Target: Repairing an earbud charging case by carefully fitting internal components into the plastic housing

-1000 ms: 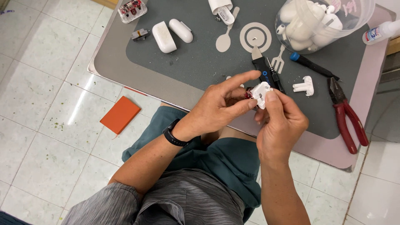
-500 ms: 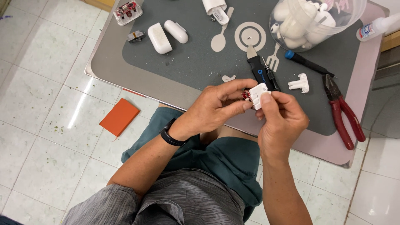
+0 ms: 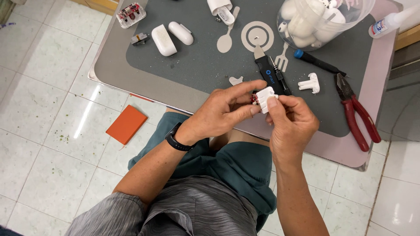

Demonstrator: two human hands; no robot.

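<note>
Your left hand (image 3: 223, 111) and your right hand (image 3: 291, 124) meet over the near edge of the dark grey mat (image 3: 197, 65), and between them you pinch a small white plastic part (image 3: 265, 95) with a bit of red showing at its left side. The left thumb and forefinger close on it from the left; the right thumb presses on its top while the other right fingers curl in beneath — both hands are closed on the piece, neither spread. A black wristband (image 3: 177, 139) sits on your left wrist. Just beyond your fingers lies a black pry tool (image 3: 267, 70), with a thin screwdriver (image 3: 280, 74) alongside it. To the right a small white plug piece (image 3: 309, 83) rests on the mat, and farther right lie the red-handled pliers (image 3: 356, 111). At the far edge stands a clear jar of white parts (image 3: 321, 17); to the left lie two white casings (image 3: 171, 37). An orange card (image 3: 127, 124) lies on the tiled floor beside your knee.
</note>
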